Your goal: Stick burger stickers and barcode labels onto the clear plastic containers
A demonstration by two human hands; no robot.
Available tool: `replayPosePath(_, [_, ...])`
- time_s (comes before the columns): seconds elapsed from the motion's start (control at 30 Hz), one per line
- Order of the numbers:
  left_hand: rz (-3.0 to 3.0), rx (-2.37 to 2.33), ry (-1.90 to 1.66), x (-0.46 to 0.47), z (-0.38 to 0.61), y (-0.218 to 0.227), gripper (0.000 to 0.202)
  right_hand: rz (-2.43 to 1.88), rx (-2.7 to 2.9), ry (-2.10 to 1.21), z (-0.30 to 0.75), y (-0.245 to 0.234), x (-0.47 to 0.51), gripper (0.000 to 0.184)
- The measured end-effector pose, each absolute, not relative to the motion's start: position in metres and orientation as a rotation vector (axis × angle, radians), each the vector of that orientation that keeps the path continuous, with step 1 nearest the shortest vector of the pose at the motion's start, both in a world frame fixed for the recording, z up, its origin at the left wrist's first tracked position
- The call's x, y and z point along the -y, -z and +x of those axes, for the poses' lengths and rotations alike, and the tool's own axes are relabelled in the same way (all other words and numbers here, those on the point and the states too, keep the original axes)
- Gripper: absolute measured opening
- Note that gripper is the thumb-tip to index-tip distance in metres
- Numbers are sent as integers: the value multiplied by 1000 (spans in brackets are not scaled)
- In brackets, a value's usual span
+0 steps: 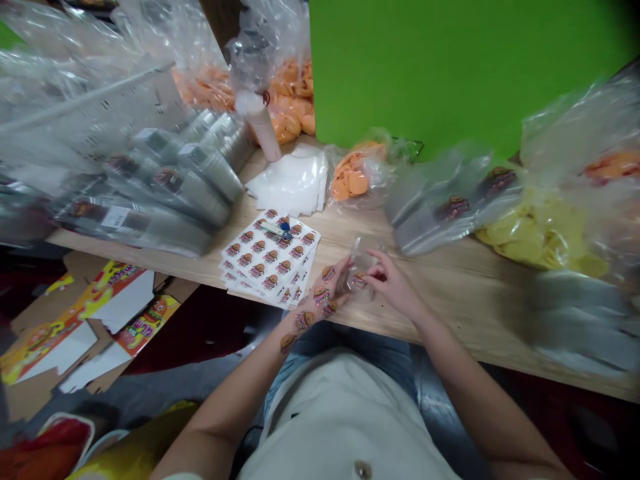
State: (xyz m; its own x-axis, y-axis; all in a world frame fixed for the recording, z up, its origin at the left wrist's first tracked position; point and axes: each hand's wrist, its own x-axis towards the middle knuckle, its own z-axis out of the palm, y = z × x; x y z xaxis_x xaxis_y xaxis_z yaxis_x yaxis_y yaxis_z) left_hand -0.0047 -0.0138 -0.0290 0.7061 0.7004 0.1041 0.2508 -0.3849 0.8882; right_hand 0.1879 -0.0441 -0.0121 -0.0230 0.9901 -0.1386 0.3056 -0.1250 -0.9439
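My left hand (330, 290) is closed around a small clear plastic package (357, 256) above the table's front edge. Burger-shaped stickers (303, 321) dot the back of that hand and the forearm. Fingers of my right hand (393, 279) are pinched at the package's near right side, where a burger sticker (359, 280) shows at the fingertips. Whether the sticker is stuck to the plastic or held in the pinch is hard to make out. Left of the hands lie sheets of burger stickers (271, 256), with a small blue-and-white object (280, 229) on top.
Stacked clear plastic containers (200, 167) crowd the table's left. Behind are white sheets (290, 180), a pale bottle (265, 130) and a bag of orange pieces (351, 177). To the right are bagged sleeves (435, 207) and yellow pieces (540, 233). A green panel (450, 73) stands behind.
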Motion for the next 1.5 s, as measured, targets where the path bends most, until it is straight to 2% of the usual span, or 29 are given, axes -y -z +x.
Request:
replayPosePath(0.23, [1912,-736,-631,16,-6,18,70,-1525,1537,-1179,191,7,41,53])
replayPosePath(0.4, [1862,-913,-660,15,3,17,63,-1616,1658,-1050,188,4,45,49])
replayPosePath(0.5, [1849,-949,-669,16,10,17,63,-1732,1834,-759,186,-3,53,51])
replayPosePath(0.63, [1816,-978,-652,16,14,12,67,-1923,1783,-183,183,-9,67,74])
replayPosePath(0.7, [1794,-949,-649,14,11,9,68,-1854,1891,-222,180,-6,70,82])
replayPosePath(0.77, [1728,-980,-697,11,4,5,64,-1753,2020,-361,177,-2,71,81])
replayPosePath(0.9, [1449,-1133,-789,10,-11,-10,54,-1629,1935,-434,175,-8,70,84])
replayPosePath(1.0, [1054,-865,-657,14,-13,-29,58,-1485,1937,-473,174,-21,73,84])
replayPosePath(1.1, [869,-763,-577,16,-7,-45,68,-1438,1997,-489,175,-34,80,75])
replayPosePath(1.17, [961,-809,-546,16,-2,-50,75,-1412,2115,-446,181,-45,85,69])
replayPosePath(1.27, [1183,-828,-560,14,3,-49,71,-1393,2279,-310,208,-71,78,61])
replayPosePath(1.4, [1525,-904,-677,10,8,-44,72,-1542,2157,-33,292,-111,31,59])
replayPosePath(1.5, [1815,-858,-632,10,8,-52,62,-1658,2200,-311,352,-120,-10,52])
